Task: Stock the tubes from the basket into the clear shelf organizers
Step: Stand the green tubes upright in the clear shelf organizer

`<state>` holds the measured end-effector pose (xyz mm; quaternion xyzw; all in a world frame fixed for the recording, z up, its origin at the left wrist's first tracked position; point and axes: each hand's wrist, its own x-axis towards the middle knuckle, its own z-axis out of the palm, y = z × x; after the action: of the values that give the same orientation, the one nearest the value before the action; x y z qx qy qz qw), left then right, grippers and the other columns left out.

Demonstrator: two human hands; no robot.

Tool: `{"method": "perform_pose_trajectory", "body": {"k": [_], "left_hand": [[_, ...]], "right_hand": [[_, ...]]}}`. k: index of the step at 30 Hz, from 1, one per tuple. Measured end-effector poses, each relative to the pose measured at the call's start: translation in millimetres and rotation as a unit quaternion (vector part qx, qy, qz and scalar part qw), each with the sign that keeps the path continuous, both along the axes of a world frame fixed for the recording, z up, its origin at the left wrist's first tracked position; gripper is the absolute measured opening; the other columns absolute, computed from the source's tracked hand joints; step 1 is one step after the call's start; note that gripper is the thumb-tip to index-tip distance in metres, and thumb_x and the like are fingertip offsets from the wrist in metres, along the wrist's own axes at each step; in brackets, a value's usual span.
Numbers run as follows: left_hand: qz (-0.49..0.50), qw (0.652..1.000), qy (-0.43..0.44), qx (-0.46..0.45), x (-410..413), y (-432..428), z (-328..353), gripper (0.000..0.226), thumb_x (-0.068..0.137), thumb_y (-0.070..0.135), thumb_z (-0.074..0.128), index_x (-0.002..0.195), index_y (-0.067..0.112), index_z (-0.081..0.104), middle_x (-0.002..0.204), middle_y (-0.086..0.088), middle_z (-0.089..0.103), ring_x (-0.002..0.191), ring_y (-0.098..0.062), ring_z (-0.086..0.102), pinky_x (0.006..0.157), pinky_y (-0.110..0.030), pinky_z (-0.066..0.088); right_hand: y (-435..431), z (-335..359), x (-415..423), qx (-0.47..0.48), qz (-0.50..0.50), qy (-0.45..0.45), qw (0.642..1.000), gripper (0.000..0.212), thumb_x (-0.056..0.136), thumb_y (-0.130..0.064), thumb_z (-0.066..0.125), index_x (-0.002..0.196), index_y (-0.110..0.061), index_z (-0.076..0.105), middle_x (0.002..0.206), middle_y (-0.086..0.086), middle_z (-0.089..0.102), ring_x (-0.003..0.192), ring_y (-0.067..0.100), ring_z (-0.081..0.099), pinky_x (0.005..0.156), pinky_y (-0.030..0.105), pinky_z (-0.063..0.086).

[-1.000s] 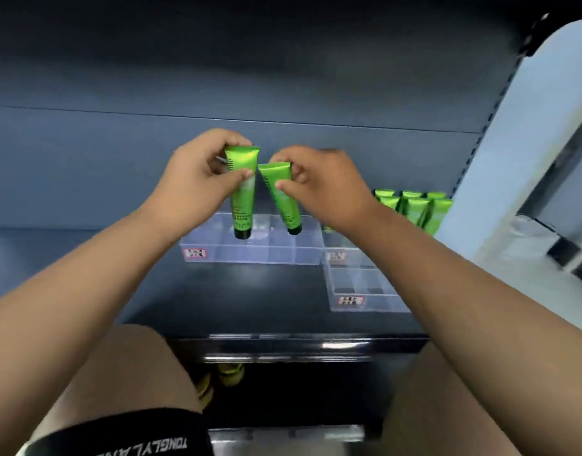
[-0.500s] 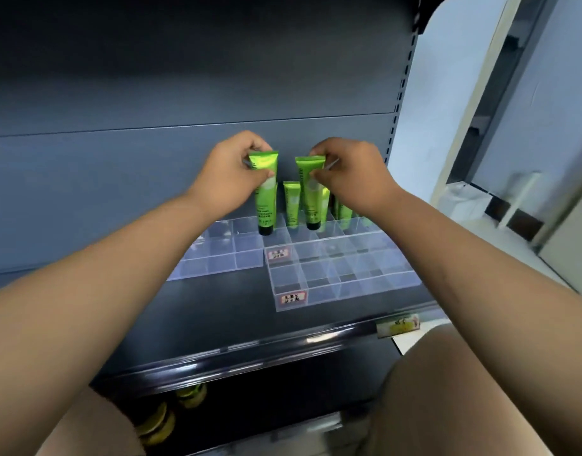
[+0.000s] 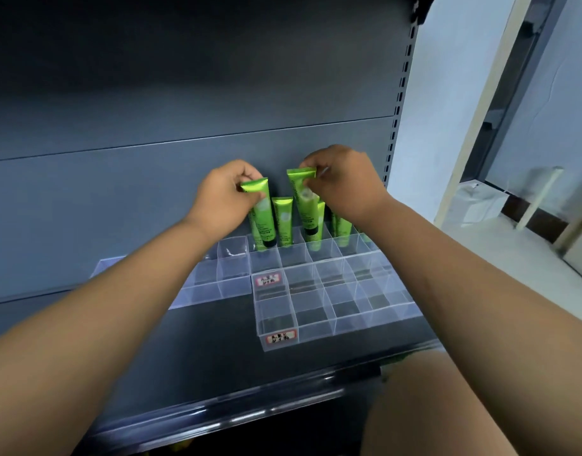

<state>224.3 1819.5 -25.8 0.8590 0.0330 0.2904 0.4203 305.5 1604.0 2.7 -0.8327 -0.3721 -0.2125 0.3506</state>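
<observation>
Both tubes sink lower: left grip (image 3: 223, 200) pinches left green tube (image 3: 263, 222), right grip (image 3: 344, 184) pinches right green tube (image 3: 308, 209), caps reaching clear organizer (image 3: 348, 319) back cells below them; release looks next.

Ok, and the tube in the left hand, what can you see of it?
The green tube looks like glossy soft plastic, with a flat crimped end on top, a pale round mark, dark print and a black cap below. It hangs nearly upright, cap down, at a back-row compartment of the clear organizer. The left hand pinches its crimped end; whether it is seated cannot be told.
</observation>
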Motion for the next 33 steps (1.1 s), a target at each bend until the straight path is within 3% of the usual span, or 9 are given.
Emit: {"method": "perform_pose_trajectory", "body": {"k": [6, 9, 14, 19, 22, 27, 29, 33], "left_hand": [[0.007, 1.0, -0.006, -0.003, 18.6, 8.6, -13.1, 0.034, 0.081, -0.005, 0.076, 0.083, 0.028, 0.066, 0.088, -0.005, 0.072, 0.076, -0.013, 0.063, 0.079, -0.029, 0.051], [0.005, 1.0, 0.001, 0.003, 23.9, 13.6, -22.1, 0.033, 0.08, -0.007, 0.075, 0.084, 0.025, 0.066, 0.085, -0.005, 0.072, 0.075, -0.014, 0.065, 0.079, -0.031, 0.053], [0.01, 0.999, 0.021, 0.042, 32.2, 20.4, -35.9, 0.032, 0.079, 0.001, 0.076, 0.082, 0.032, 0.066, 0.087, 0.0, 0.075, 0.084, -0.027, 0.071, 0.083, -0.047, 0.057], [0.009, 0.998, 0.032, 0.057, 35.7, 19.1, -45.7, 0.031, 0.079, 0.004, 0.077, 0.083, 0.033, 0.066, 0.087, -0.001, 0.074, 0.085, -0.029, 0.069, 0.082, -0.045, 0.057], [0.008, 0.997, 0.043, 0.07, 37.1, 16.9, -49.6, 0.031, 0.081, 0.0, 0.077, 0.086, 0.028, 0.066, 0.084, 0.001, 0.071, 0.078, -0.021, 0.066, 0.077, -0.034, 0.054], [0.016, 0.996, 0.043, 0.082, 38.0, 19.4, -55.3, 0.027, 0.08, 0.0, 0.079, 0.091, 0.023, 0.07, 0.081, 0.012, 0.066, 0.07, -0.003, 0.058, 0.075, -0.024, 0.051], [0.017, 0.995, 0.042, 0.084, 37.0, 21.0, -59.2, 0.025, 0.081, 0.0, 0.079, 0.092, 0.021, 0.072, 0.083, 0.012, 0.067, 0.071, -0.002, 0.059, 0.076, -0.021, 0.051], [0.015, 0.995, 0.042, 0.085, 36.1, 25.1, -67.0, 0.022, 0.085, -0.001, 0.076, 0.095, 0.018, 0.075, 0.089, 0.002, 0.071, 0.078, -0.004, 0.062, 0.085, -0.028, 0.056]], "right_hand": [[7.3, -21.8, 19.3, 0.08, 0.023, 0.006, 0.996, 0.022, 0.08, -0.011, 0.077, 0.102, -0.015, 0.079, 0.091, 0.0, 0.069, 0.078, 0.018, 0.067, 0.081, 0.033, 0.054], [14.7, -33.7, 25.1, 0.103, 0.029, 0.024, 0.994, 0.025, 0.082, -0.011, 0.077, 0.107, -0.015, 0.078, 0.09, -0.006, 0.065, 0.078, 0.013, 0.065, 0.083, 0.028, 0.054], [24.0, -53.4, 28.2, 0.103, 0.044, -0.001, 0.994, 0.023, 0.081, -0.012, 0.077, 0.105, -0.015, 0.079, 0.083, -0.006, 0.062, 0.075, 0.014, 0.063, 0.077, 0.028, 0.053], [28.1, -70.5, 32.0, 0.091, 0.042, -0.022, 0.995, 0.022, 0.081, -0.011, 0.078, 0.103, -0.015, 0.078, 0.08, -0.007, 0.058, 0.071, 0.011, 0.058, 0.073, 0.02, 0.043], [31.1, -76.9, 35.6, 0.105, 0.032, -0.009, 0.994, 0.025, 0.081, -0.012, 0.077, 0.105, -0.015, 0.078, 0.083, -0.006, 0.06, 0.072, 0.011, 0.06, 0.074, 0.019, 0.046], [36.6, -79.8, 39.0, 0.121, 0.02, 0.0, 0.992, 0.026, 0.081, -0.013, 0.078, 0.106, -0.015, 0.078, 0.083, -0.009, 0.058, 0.071, 0.006, 0.056, 0.073, 0.003, 0.038], [40.3, -80.3, 39.6, 0.12, 0.021, 0.002, 0.993, 0.026, 0.081, -0.013, 0.078, 0.107, -0.015, 0.078, 0.083, -0.009, 0.058, 0.073, 0.007, 0.057, 0.074, 0.007, 0.042], [49.2, -81.8, 39.1, 0.102, 0.032, -0.006, 0.994, 0.027, 0.081, -0.014, 0.077, 0.108, -0.015, 0.078, 0.083, -0.005, 0.061, 0.074, 0.014, 0.061, 0.077, 0.027, 0.052]]}}
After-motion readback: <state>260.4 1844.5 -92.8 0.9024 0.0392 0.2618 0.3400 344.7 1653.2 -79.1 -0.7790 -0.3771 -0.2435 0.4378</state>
